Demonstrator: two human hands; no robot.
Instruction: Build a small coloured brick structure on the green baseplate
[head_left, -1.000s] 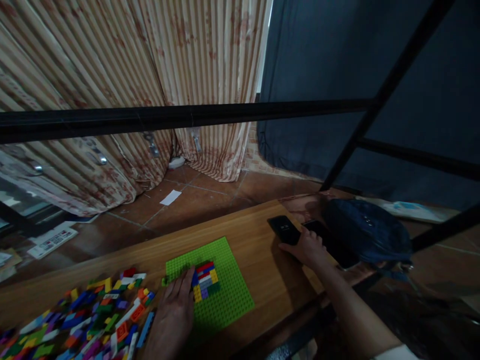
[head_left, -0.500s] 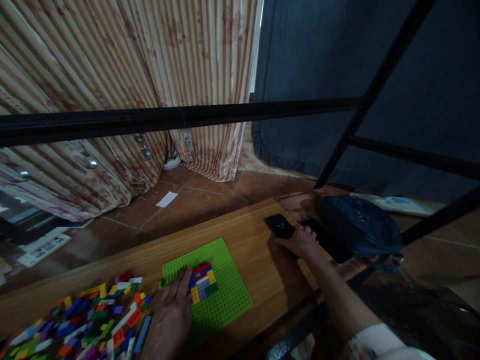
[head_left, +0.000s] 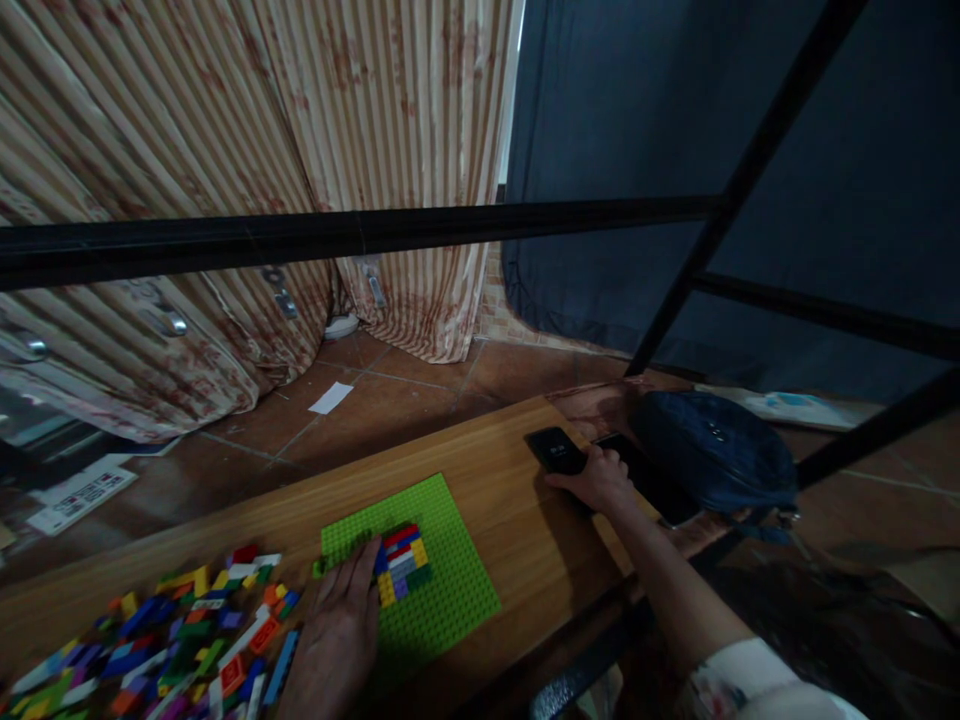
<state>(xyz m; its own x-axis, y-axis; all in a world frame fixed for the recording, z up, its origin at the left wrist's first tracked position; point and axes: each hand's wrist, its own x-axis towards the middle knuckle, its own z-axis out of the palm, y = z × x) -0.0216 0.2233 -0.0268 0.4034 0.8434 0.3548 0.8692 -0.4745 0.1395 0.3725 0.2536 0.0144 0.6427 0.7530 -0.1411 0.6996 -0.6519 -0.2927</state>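
My left hand (head_left: 341, 625) lies with its fingers stretched out over the left part of a green studded baseplate (head_left: 457, 580). Its fingertips are beside a small block of multicoloured toy bricks (head_left: 403, 562) built on the plate. On the right, my right hand (head_left: 604, 480) grips the near end of a black smartphone (head_left: 553, 448), thumb on one side and fingers on the other. The phone rests near the far right end of the wooden bench top, its screen lit with small digits. My palm hides its lower part.
A heap of loose toy bricks (head_left: 187, 640) spreads over the left of the wooden top (head_left: 495, 450). Right of my right hand are a dark flat device (head_left: 660, 485) and a blue bag (head_left: 720, 450). A black metal bar (head_left: 360, 232) crosses in front of striped curtains (head_left: 405, 120).
The view has shifted very slightly. Both hands keep their places, the left on the baseplate and the right on the smartphone.
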